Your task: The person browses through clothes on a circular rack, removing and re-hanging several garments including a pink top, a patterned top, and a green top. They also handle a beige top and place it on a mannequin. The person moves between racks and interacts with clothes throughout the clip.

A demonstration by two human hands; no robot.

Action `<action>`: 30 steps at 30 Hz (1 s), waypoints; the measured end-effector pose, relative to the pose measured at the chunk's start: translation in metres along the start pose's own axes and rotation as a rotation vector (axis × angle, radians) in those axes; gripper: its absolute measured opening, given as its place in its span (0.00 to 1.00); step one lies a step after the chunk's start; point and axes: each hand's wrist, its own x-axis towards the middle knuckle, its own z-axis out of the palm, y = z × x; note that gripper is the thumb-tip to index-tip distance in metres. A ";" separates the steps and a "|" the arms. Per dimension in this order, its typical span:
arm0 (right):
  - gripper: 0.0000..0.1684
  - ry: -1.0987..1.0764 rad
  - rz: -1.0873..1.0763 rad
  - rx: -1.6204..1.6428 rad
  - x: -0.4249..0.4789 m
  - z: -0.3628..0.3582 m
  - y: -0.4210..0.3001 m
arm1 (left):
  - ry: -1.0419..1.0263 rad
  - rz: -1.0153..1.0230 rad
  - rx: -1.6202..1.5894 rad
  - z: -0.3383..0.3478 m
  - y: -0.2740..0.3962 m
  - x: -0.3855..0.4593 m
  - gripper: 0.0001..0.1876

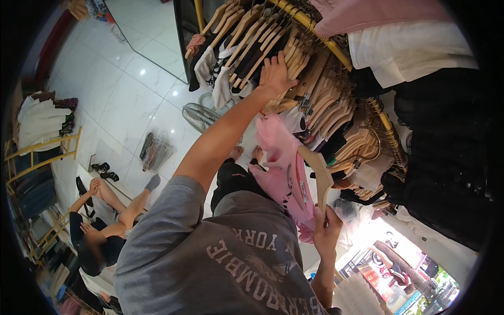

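My left hand [275,75] reaches up to the rack, fingers spread against a row of wooden clothes hangers [252,39] carrying dark and white garments. My right hand [327,228] grips one end of a pale wooden hanger [321,173] near my body. A pink garment [275,157] with dark print hangs from that hanger, in front of my legs. Between my hands, more wooden hangers [330,102] are packed closely on the rack, some with metal clips. The gold-coloured rail [307,21] runs along behind them.
A standing fan [200,117] is on the tiled floor below my left arm, with plastic-wrapped packets [155,151] farther left. A seated person [96,236] is at the lower left. A mirror [151,31] stands left of the rack. Black clothing [441,149] hangs at right.
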 end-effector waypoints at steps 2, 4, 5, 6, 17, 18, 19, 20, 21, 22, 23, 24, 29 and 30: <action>0.10 0.013 -0.056 -0.039 -0.001 -0.001 0.012 | -0.049 -0.021 -0.028 0.002 0.004 0.003 0.63; 0.11 0.031 -0.104 -0.075 -0.003 -0.001 0.028 | -0.065 -0.015 -0.080 0.009 0.007 0.002 0.63; 0.11 0.039 -0.129 -0.093 -0.003 -0.001 0.031 | -0.090 0.009 -0.090 0.014 0.010 0.001 0.63; 0.11 0.044 -0.081 -0.057 -0.004 0.000 0.027 | -0.119 0.036 -0.099 0.019 0.016 -0.004 0.62; 0.09 0.047 -0.025 -0.013 -0.001 0.006 0.010 | -0.225 0.187 -0.210 0.030 0.014 -0.030 0.64; 0.09 0.040 -0.043 -0.036 0.000 0.005 0.009 | -0.231 0.207 -0.212 0.032 0.010 -0.029 0.64; 0.09 0.033 -0.061 -0.058 0.000 0.004 0.008 | -0.239 0.206 -0.234 0.034 0.005 -0.030 0.65; 0.09 0.029 -0.076 -0.078 0.000 0.003 0.008 | -0.251 0.207 -0.254 0.035 0.000 -0.032 0.65; 0.09 0.029 -0.089 -0.089 0.001 0.002 0.005 | -0.264 0.208 -0.274 0.035 -0.005 -0.032 0.65; 0.09 0.029 -0.101 -0.101 0.001 0.001 0.002 | -0.288 0.174 -0.332 0.036 -0.010 -0.031 0.66; 0.08 0.033 -0.109 -0.110 0.001 0.001 -0.001 | -0.316 0.143 -0.389 0.036 -0.013 -0.029 0.66; 0.08 0.029 -0.111 -0.090 0.001 0.001 -0.004 | -0.342 0.110 -0.445 0.035 -0.017 -0.028 0.67; 0.09 0.010 -0.047 -0.012 -0.004 0.005 -0.004 | -0.325 -0.075 -0.622 0.040 -0.039 -0.028 0.60; 0.09 0.013 -0.045 -0.023 -0.006 0.006 -0.001 | -0.330 -0.105 -0.664 0.037 -0.042 -0.030 0.57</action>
